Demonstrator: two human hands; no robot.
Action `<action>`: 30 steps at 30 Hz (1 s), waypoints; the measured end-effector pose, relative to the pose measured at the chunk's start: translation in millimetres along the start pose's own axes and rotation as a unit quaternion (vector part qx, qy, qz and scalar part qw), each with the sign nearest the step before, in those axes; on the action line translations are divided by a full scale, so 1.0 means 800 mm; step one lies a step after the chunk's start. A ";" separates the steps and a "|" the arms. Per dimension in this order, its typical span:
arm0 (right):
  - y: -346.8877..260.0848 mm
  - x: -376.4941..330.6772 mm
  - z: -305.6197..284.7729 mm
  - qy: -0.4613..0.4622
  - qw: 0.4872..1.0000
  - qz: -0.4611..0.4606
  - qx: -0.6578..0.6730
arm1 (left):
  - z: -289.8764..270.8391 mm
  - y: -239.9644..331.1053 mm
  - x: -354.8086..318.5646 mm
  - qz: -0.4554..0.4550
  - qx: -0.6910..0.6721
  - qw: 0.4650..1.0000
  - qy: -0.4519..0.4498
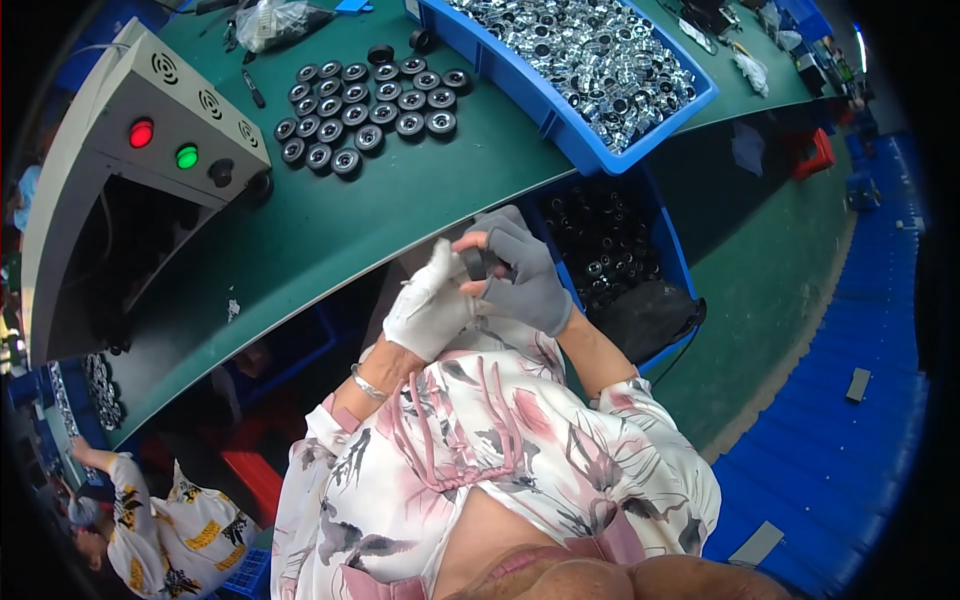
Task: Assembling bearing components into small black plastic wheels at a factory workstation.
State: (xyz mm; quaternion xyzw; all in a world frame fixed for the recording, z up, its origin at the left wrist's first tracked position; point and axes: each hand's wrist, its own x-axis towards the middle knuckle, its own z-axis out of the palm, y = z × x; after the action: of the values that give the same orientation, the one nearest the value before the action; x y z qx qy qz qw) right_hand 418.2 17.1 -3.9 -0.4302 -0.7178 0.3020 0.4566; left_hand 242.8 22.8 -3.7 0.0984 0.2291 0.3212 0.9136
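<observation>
In front of my chest, just past the table's near edge, my two hands meet. My right hand (525, 275), in a grey glove with bare fingertips, pinches a small black round part (474, 264) between thumb and forefinger. Beside it, my left hand (430, 305) wears a white glove; its fingers are bunched together and come up close to the black part. What they hold, if anything, is hidden. Several black wheel-like parts with silver centres (369, 138) lie grouped on the green tabletop (330, 225) beyond my hands.
A blue bin (612, 160) of shiny clear-and-silver pieces stands at the table's far right. Below it, another blue bin (668, 235) holds black parts and a black cloth or bag (640, 318). At left is a beige machine (110, 100) with lit buttons. A co-worker (170, 530) sits lower left.
</observation>
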 end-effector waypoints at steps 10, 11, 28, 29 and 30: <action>-0.011 0.008 -0.011 -0.014 0.999 -0.036 -0.032 | -0.039 -0.017 0.000 0.108 0.137 0.983 0.049; -0.012 0.008 -0.010 -0.014 0.999 -0.036 -0.032 | -0.040 -0.016 0.001 0.101 0.145 0.983 0.047; -0.007 -0.003 0.011 -0.004 0.999 0.033 0.009 | -0.029 -0.009 0.000 0.099 0.091 0.990 -0.034; -0.006 -0.003 0.012 -0.004 0.999 0.034 0.009 | -0.028 -0.010 0.000 0.088 0.075 0.993 -0.029; -0.004 -0.002 0.012 0.013 1.000 0.008 -0.020 | -0.030 -0.010 -0.001 0.088 0.075 0.993 -0.029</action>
State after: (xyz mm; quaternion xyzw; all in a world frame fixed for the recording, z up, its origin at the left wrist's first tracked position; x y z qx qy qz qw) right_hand 408.7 13.9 -5.7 -0.4484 -0.7146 0.2855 0.4547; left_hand 235.2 16.7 -27.2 0.1956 0.2160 0.3788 0.8784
